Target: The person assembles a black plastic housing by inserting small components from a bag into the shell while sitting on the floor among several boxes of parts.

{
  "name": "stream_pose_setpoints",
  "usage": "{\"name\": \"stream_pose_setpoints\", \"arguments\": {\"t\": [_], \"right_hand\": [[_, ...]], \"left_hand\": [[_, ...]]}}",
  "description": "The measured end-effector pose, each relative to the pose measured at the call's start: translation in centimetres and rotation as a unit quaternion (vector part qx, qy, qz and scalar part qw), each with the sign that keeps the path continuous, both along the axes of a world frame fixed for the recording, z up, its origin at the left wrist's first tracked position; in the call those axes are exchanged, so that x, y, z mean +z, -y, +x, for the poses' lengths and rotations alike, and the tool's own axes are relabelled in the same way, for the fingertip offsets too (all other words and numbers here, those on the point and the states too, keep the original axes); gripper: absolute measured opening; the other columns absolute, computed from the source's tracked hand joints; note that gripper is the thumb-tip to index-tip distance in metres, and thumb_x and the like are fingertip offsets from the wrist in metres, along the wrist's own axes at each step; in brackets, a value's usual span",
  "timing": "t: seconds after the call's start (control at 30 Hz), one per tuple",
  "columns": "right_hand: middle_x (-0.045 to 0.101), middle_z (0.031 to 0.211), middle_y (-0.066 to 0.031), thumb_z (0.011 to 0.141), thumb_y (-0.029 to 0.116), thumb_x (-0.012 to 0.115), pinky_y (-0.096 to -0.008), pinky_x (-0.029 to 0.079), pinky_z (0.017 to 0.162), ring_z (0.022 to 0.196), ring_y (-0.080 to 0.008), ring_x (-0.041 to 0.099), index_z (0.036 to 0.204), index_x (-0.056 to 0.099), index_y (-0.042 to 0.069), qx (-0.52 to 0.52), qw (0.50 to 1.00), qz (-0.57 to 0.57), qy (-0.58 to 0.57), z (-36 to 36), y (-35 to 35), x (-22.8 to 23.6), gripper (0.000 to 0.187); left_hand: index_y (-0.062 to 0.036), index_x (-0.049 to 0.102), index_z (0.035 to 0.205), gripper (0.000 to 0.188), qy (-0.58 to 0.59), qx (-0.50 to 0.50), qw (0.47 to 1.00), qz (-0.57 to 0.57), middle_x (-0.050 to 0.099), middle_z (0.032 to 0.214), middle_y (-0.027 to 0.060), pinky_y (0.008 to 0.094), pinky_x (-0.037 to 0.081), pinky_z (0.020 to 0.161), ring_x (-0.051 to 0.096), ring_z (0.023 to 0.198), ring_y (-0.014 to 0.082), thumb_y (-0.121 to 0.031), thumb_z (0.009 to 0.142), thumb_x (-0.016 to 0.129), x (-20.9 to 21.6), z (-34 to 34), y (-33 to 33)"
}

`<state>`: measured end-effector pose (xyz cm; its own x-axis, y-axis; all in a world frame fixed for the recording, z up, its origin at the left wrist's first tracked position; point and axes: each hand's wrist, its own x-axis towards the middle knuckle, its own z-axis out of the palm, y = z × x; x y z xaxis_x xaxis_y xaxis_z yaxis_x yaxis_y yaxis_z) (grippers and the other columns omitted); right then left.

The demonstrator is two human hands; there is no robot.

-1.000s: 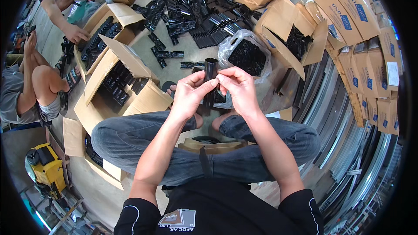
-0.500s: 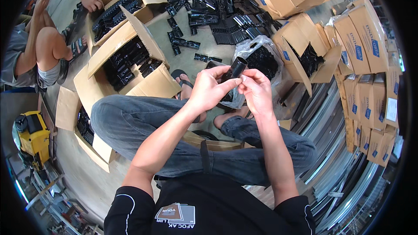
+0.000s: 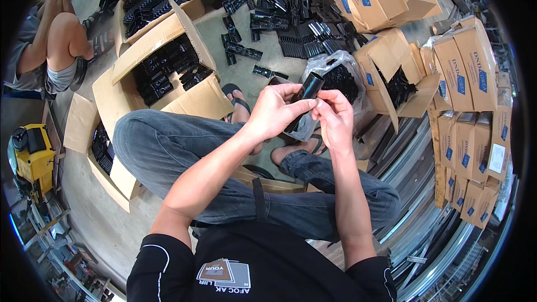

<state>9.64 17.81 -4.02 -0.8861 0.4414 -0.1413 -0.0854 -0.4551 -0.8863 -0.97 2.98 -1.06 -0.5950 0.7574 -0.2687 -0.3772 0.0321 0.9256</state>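
My left hand (image 3: 273, 111) is wrapped round a short, glossy black tube (image 3: 314, 82), its open end tilted up and away from me. Close against the tube's right side, my right hand (image 3: 334, 116) has thumb and fingertips pinched together; whatever is between them is too small to make out. Just beyond both hands stands a clear plastic bag (image 3: 364, 98) of small black parts (image 3: 339, 80). To the left is an open cardboard box (image 3: 193, 107) filled with black pieces (image 3: 162, 70).
A pile of black parts (image 3: 291, 8) spreads over the floor ahead. More cardboard boxes (image 3: 391, 50) stand at right, with stacked cartons (image 3: 467, 70) beyond and long metal profiles (image 3: 425, 207) below. At left sit another person (image 3: 64, 50) and a yellow machine (image 3: 34, 154).
The tube is tipped slightly more to the right, still in my left hand. My right hand stays pinched beside it. The other person's hand has drawn back from the far-left box.
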Motion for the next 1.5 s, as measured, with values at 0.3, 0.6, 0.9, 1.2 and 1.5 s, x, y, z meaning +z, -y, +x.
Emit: {"name": "stream_pose_setpoints", "arguments": {"t": [0.3, 0.6, 0.9, 1.2, 1.5], "right_hand": [[0.065, 0.089, -0.0081, 0.095, 0.000, 0.061, -0.0277, 0.049, 0.066, 0.071, -0.0143, 0.059, 0.106, 0.061, -0.002, 0.011, 1.000, 0.018, 0.007, 0.3, -0.3, -0.3, 0.011], [0.064, 0.089, -0.0070, 0.096, 0.001, 0.060, -0.0284, 0.049, 0.066, 0.072, -0.0131, 0.058, 0.105, 0.061, -0.001, 0.044, 0.999, -0.012, 0.006, 0.3, -1.1, -0.3, 0.010], [0.063, 0.092, -0.0063, 0.095, 0.000, 0.062, -0.0265, 0.048, 0.065, 0.073, -0.0120, 0.058, 0.103, 0.060, -0.002, 0.083, 0.996, -0.018, -0.005, 0.3, -1.8, -0.2, 0.008], [0.064, 0.090, -0.0062, 0.097, 0.005, 0.061, -0.0271, 0.048, 0.062, 0.072, -0.0119, 0.059, 0.109, 0.060, -0.002, 0.050, 0.998, -0.036, 0.024, 0.5, -0.9, -0.7, 0.014], [0.064, 0.079, -0.0027, 0.094, 0.012, 0.069, -0.0220, 0.046, 0.055, 0.065, -0.0076, 0.059, 0.103, 0.062, 0.000, -0.005, 0.995, -0.021, 0.094, -0.3, 0.5, 1.0, 0.016]], "left_hand": [[0.0071, 0.065, 0.118, 0.035, -0.051, 0.012, 0.998, -0.033, 0.072, 0.103, 0.0073, 0.0243, 0.054, 0.082, 0.065, 0.092, 0.0078, -0.011, 0.090, 0.075, -0.6, 0.3, -0.2], [0.0072, 0.064, 0.121, 0.038, -0.036, -0.019, 0.998, -0.040, 0.072, 0.105, 0.0084, 0.0256, 0.054, 0.083, 0.065, 0.094, 0.0091, -0.012, 0.090, 0.075, -0.5, 0.1, 0.0], [0.0032, 0.073, 0.108, 0.033, -0.043, 0.021, 0.999, -0.017, 0.072, 0.084, 0.0045, 0.0257, 0.050, 0.069, 0.061, 0.076, 0.0054, -0.020, 0.085, 0.077, -0.9, 0.5, -0.1], [0.0022, 0.072, 0.109, 0.036, -0.088, 0.024, 0.995, -0.043, 0.073, 0.081, 0.0093, 0.0282, 0.052, 0.069, 0.064, 0.072, 0.0090, -0.023, 0.083, 0.077, -0.8, 0.3, 0.0], [-0.0019, 0.069, 0.115, 0.044, -0.420, 0.039, 0.889, -0.181, 0.073, 0.096, 0.0180, 0.0368, 0.056, 0.077, 0.073, 0.086, 0.0310, -0.025, 0.079, 0.079, -1.2, 1.1, 0.0]]}}
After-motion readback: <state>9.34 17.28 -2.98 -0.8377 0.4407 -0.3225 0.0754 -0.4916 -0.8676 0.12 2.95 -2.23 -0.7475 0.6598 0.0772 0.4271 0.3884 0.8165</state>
